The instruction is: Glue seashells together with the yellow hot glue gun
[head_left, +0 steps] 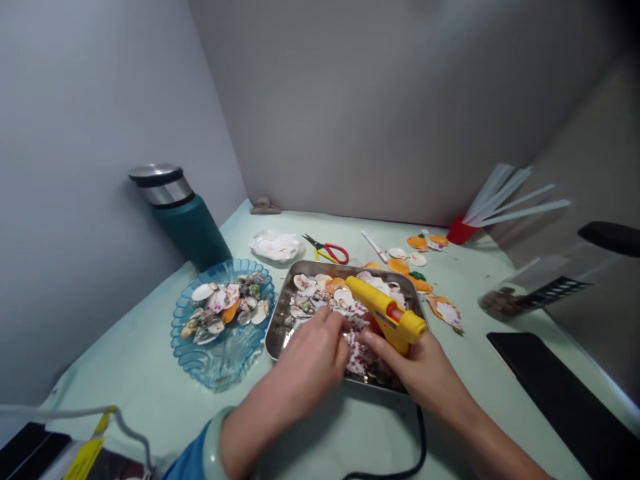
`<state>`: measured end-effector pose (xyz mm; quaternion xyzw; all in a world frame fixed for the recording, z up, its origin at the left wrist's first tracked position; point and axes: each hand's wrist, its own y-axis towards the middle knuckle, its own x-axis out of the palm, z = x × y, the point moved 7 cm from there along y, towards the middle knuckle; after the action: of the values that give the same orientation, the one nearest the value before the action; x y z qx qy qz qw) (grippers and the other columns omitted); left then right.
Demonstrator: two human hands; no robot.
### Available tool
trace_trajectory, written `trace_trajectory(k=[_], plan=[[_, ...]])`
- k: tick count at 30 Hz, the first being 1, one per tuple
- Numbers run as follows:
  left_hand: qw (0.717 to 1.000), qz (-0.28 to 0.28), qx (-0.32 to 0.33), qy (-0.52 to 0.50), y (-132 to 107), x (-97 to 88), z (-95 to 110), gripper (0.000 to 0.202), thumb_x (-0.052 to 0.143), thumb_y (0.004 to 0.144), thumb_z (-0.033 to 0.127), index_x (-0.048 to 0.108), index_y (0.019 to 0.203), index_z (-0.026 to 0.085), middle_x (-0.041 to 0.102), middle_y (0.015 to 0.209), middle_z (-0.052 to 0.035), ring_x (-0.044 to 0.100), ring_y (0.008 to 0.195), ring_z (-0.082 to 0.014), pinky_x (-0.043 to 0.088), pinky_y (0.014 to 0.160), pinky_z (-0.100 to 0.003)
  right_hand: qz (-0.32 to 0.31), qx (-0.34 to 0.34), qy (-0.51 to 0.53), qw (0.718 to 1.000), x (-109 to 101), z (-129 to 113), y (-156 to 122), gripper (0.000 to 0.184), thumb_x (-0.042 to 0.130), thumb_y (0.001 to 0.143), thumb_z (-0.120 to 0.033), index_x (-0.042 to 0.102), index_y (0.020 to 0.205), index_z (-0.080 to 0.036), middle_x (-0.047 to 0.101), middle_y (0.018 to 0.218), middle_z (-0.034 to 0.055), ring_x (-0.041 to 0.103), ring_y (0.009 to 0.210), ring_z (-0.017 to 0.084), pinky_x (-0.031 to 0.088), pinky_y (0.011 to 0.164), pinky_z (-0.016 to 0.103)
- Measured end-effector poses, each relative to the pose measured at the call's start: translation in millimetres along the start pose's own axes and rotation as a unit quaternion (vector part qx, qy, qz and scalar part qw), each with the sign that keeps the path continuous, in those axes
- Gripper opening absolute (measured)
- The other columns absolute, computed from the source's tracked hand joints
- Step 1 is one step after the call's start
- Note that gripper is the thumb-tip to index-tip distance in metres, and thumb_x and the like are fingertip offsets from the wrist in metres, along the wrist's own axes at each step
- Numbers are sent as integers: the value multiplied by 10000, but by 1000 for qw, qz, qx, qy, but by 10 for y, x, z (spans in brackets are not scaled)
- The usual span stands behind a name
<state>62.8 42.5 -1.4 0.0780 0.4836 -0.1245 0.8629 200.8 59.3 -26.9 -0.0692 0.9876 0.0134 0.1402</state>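
My right hand (423, 367) grips a yellow glue gun (385, 312) over a metal tray (280, 319) full of seashells; its nozzle points away to the upper left and its black cord (420, 440) runs down toward me. My left hand (313, 357) reaches into the tray with curled fingers on the shells, close against the right hand. Whether it pinches a shell is hidden by the fingers. A pink-patterned shell (356, 353) lies between the two hands.
A blue glass dish (220, 363) of shells sits left of the tray, a green flask (185, 217) behind it. Red-handled scissors (330, 251), crumpled tissue (277, 244), orange shell pieces (417, 243), a red holder of glue sticks (463, 230) and a black tablet (560, 393) lie around.
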Motion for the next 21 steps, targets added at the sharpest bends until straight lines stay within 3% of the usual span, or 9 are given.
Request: trace_trajectory(k=[3,8,12,17,21], plan=[[997,31,1,-69,6,65,78,187,404,844,183,534,976,161,612,938,-109,586,830,-223,455,734,-348,-16,23,26,999,41,9,7,336,674,726,-401,654,981,-182,721,942,69,652,928,284,522,814,388],[985,92,13,-143,-6,8,65,150,430,842,180,544,936,163,629,894,-92,582,778,-200,446,703,-326,28,50,-5,998,3,33,50,278,685,673,-415,681,801,-169,716,732,53,668,711,265,539,650,360],[981,83,33,-173,2,-71,18,138,464,816,147,572,900,168,643,818,-53,578,702,-164,436,653,-279,42,62,33,997,25,3,82,306,729,614,-398,678,797,-158,693,680,42,641,623,234,504,517,307],[982,76,64,-160,-14,-148,-75,148,480,788,99,587,856,175,649,830,-42,584,740,-164,429,676,-274,7,81,79,994,173,-26,112,322,730,651,-352,647,887,-151,651,721,16,593,627,167,463,543,260],[966,62,3,-253,7,-128,-321,117,499,800,152,593,860,185,650,749,-26,602,672,-158,448,628,-272,-6,90,96,991,276,-9,131,280,690,717,-309,610,930,-144,551,618,-41,460,489,89,363,455,215]])
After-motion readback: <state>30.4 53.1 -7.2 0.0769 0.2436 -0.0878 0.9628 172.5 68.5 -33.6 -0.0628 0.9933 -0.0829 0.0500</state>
